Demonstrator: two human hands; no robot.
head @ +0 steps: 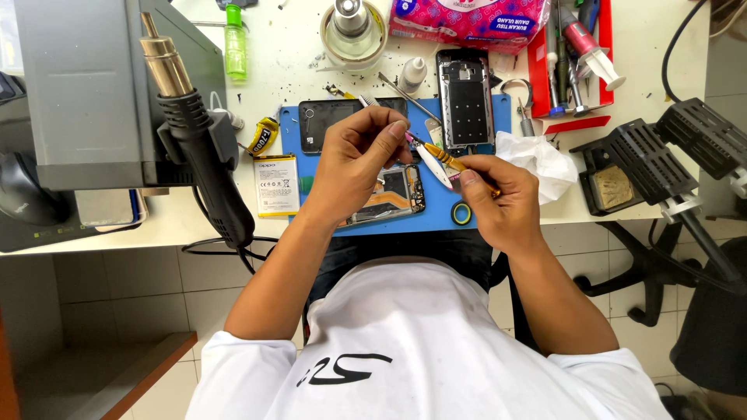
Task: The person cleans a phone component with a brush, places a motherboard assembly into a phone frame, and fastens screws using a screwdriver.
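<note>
Pinching tweezers (372, 103), the left hand (354, 155) meets the right hand's (498, 206) diagonally-held screwdriver (451, 162) above the opened phone (393, 194).

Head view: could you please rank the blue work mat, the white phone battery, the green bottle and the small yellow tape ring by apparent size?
1. Blue work mat
2. White phone battery
3. Green bottle, somewhat smaller than the battery
4. Small yellow tape ring

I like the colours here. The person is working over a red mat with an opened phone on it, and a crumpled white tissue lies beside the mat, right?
Not quite: the mat is blue, not red, as the head view shows. The rest holds: an opened phone lies on it under the left hand and right hand, and the crumpled white tissue lies beside it.
</note>
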